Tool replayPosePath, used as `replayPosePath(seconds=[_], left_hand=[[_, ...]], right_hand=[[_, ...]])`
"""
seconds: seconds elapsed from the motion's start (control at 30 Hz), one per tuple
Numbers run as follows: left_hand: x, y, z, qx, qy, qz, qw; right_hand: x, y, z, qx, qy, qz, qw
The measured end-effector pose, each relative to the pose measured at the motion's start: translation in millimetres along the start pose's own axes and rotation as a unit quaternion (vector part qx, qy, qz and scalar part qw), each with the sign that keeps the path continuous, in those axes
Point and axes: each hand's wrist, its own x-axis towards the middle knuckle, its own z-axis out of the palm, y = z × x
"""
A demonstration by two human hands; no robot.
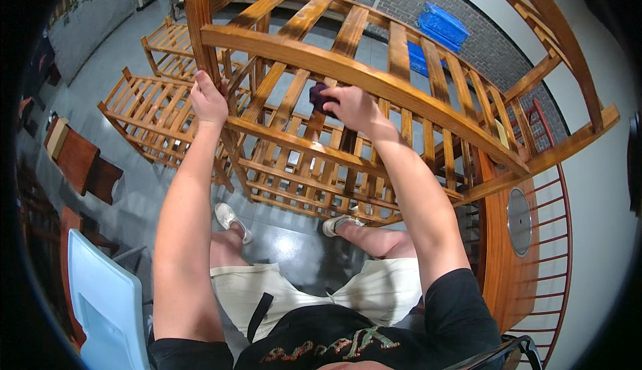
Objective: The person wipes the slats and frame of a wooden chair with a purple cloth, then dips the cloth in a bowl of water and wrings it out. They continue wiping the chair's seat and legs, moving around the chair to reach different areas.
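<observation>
Under slatted wooden rack (374,76), grey glossy floor (294,250); brick wall (481,42) beyond.

A glossy orange-brown slatted wooden rack (348,76) stood upright, its top rail near the left hand (208,99); a dark purple cloth (319,96) was pressed to a slat under the right hand (354,107).

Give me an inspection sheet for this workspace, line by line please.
Surface: grey glossy floor, bare where visible.
Job's things: slatted wooden rack; dark cloth pressed on a slat.
Clutter: more wooden racks lying on the floor; pale blue chair; round wooden table.
Hands: left hand grips the rack's upright post; right hand holds the cloth.
Cables: nothing seen.
Surroundings: grey brick wall, blue crates against it.
</observation>
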Motion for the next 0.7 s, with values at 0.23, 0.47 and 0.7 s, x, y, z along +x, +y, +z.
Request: replayPosePath(seconds=[0.23, 0.47, 0.7], left_hand=[[2, -5, 2, 0.06, 0.029, 0.004, 0.998], [17, -25, -17, 0.18, 0.022, 0.064, 0.981], [7, -12, -9, 0.135, 0.014, 0.032, 0.99]], right_hand=[[-33, -36, -10, 0.079, -0.067, 0.059, 0.993], [-47, -47, -1, 0.0, -0.039, -0.082, 0.996], [-43, -66, -14, 0.072, 0.053, -0.007, 0.996]])
